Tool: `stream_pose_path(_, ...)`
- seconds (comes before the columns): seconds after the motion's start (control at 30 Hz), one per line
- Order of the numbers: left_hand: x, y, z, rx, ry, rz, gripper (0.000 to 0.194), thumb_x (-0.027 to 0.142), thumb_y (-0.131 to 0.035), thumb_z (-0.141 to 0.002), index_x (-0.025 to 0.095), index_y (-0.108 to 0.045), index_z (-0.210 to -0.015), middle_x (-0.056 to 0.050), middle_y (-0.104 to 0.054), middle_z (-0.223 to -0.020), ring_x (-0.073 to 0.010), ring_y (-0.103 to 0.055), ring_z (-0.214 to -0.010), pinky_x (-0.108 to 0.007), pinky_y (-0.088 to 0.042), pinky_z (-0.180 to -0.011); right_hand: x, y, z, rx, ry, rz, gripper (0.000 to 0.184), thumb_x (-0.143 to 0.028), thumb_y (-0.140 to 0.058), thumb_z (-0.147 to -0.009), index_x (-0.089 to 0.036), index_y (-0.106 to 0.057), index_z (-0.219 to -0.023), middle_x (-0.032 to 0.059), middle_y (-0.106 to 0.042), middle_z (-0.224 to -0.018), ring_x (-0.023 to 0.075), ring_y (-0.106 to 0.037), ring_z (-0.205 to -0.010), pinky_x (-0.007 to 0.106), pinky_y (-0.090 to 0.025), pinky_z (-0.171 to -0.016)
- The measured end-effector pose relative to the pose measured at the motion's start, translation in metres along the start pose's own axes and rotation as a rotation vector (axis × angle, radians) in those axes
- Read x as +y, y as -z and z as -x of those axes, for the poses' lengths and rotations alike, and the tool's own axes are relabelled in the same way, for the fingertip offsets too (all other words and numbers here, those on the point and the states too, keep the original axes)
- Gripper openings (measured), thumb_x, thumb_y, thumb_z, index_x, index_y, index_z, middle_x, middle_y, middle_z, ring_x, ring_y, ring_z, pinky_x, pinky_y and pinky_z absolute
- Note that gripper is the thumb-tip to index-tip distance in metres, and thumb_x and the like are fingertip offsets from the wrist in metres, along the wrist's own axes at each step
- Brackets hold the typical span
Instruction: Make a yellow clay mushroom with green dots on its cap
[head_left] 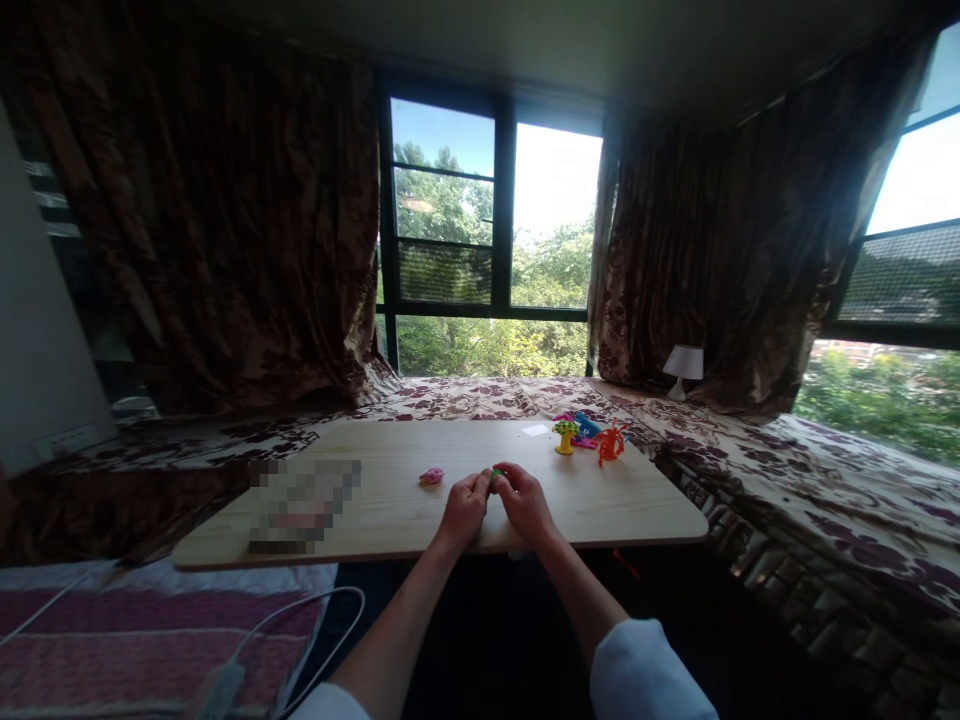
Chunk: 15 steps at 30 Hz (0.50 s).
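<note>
Patterned curtains (300,220) frame a bright window (502,240), and before it we sit at a pale wooden counter (397,520). In the head view, the one we have, our left hand (466,502) and right hand (523,500) meet over the counter near its close edge, fingers bent and both gripping a small green piece (496,474) at their tips. It sits between the hands, straight ahead of us, so neither hand is clearly nearer. Fingers cover most of it; we cannot tell which way it points or how its long axis runs. Just beside the left hand, to its left, a pink piece (431,477) lies on the counter, apart from the fingers; its long axis seems to run left to right, the narrower end perhaps leftward. Beyond the right hand, farther off and to the right, stand a yellow tree (565,440), a blue toy (587,427) and an orange toy (611,444), close together.
</note>
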<state>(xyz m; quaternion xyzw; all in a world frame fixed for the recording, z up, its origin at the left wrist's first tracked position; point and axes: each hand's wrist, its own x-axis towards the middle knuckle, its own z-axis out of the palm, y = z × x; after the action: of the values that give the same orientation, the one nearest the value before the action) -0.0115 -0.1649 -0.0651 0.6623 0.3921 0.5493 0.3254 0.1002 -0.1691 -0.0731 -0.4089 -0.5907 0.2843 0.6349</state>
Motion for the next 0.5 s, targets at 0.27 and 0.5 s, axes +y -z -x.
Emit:
stream_pose_path(0.27,-0.001,-0.006,0.004,-0.105,-0.024,0.000,0.030,0.042,-0.048,-0.075,0.016,-0.061,-0.067,0.003,-0.050,-0.050,-0.0119,-0.045,-0.051,-0.024,-0.035,-0.054,0.017,0.006,-0.010,0.042,-0.122,-0.124,0.012,-0.024,-0.048,-0.066,-0.016,-0.056,-0.069,-0.0031,-0.054,-0.054,0.0099,-0.046,-0.048,0.021,-0.038,-0.047)
stream_pose_path(0.5,0.005,-0.004,-0.001,-0.175,0.020,0.062,0.033,0.044,-0.047,-0.075,0.015,-0.063,-0.077,0.000,-0.057,-0.059,-0.0123,-0.050,-0.057,-0.023,-0.039,-0.056,0.019,0.009,-0.009,-0.048,-0.194,-0.254,0.018,-0.026,-0.041,-0.068,-0.017,-0.052,-0.079,-0.0079,-0.039,-0.045,0.0074,-0.037,-0.039,0.019,-0.034,-0.039)
